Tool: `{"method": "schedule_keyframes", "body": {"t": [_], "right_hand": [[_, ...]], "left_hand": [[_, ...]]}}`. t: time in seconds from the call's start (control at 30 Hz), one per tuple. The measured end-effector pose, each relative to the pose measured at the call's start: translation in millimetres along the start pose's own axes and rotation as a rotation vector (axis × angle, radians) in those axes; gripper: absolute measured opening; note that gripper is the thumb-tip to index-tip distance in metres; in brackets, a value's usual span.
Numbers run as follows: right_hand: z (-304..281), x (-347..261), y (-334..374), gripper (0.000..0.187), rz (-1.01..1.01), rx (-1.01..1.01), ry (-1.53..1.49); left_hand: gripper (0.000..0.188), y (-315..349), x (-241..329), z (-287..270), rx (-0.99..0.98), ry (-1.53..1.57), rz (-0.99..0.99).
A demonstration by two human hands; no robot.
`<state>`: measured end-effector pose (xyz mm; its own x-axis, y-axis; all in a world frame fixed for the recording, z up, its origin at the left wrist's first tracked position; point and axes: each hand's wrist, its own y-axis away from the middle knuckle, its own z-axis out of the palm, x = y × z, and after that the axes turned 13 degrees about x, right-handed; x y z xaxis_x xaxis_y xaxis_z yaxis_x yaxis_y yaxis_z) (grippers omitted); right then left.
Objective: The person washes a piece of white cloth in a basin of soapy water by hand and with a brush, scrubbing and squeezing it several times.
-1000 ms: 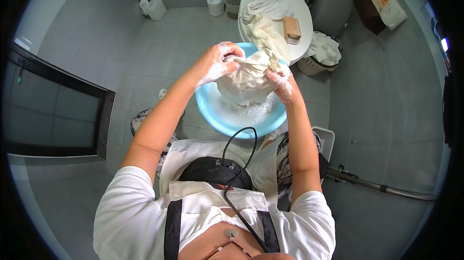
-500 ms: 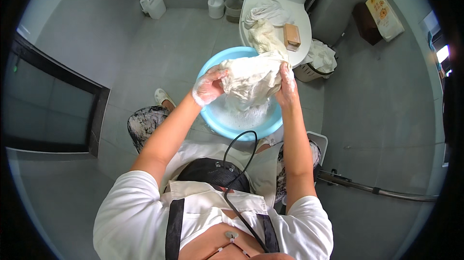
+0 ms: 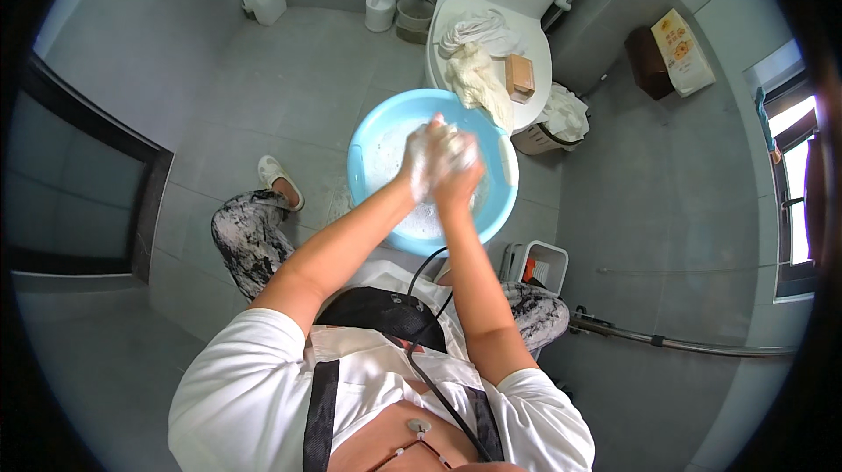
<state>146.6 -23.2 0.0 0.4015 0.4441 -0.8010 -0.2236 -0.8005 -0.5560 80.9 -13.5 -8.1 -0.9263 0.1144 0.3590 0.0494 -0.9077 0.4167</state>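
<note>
1. Off-white cloth (image 3: 453,146) is sitting bunched between two hands, above the middle of the basin; blur and foam are hiding its edges from me.
2. Left hand (image 3: 423,159) and right hand (image 3: 460,172) are both grasping this cloth, and they are pressing close against each other. White foam is covering much of the left one. How each finger is bending, I cannot tell.
3. Below them, a light blue basin (image 3: 412,100) is standing on the grey floor (image 3: 298,77), and soapy water (image 3: 419,225) is lying inside it.
4. Just beyond the basin, a cream cloth (image 3: 478,82) is hanging over the front edge of the toilet lid (image 3: 537,46). Behind it, a white cloth (image 3: 482,32) is lying crumpled, and a brown box (image 3: 519,77) is resting to the right.
5. To the right of the toilet, a pale basket (image 3: 537,140) is holding white material (image 3: 566,115).
6. Further away, near the back wall, a white pump bottle (image 3: 380,9) is standing beside a greyish bucket (image 3: 413,23).
</note>
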Motion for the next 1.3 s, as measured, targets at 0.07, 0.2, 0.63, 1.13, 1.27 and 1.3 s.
{"method": "schedule_keyframes", "body": {"t": [0.07,0.2,0.63,1.13,1.27,1.3], "right_hand": [[6,35,-23,0.015,-0.096,0.090,0.035],[3,17,-6,0.017,-0.193,0.049,-0.101],[22,30,-6,0.017,-0.219,0.098,-0.015],[-87,36,-43,0.034,0.712,-0.276,-0.620],[-90,10,-51,0.042,0.625,-0.406,-0.386],[-89,4,-51,0.044,0.563,-0.436,-0.320]], "left_hand": [[0.027,13,-19,10,0.137,-0.299,0.197],[0.023,-7,2,0,-0.083,-0.348,0.237],[0.021,-4,10,-12,-0.180,-0.191,0.062],[0.023,36,40,-6,-0.076,-0.767,0.377],[0.014,40,43,-1,-0.045,-0.690,0.395],[0.012,42,46,3,-0.039,-0.693,0.384]]}}
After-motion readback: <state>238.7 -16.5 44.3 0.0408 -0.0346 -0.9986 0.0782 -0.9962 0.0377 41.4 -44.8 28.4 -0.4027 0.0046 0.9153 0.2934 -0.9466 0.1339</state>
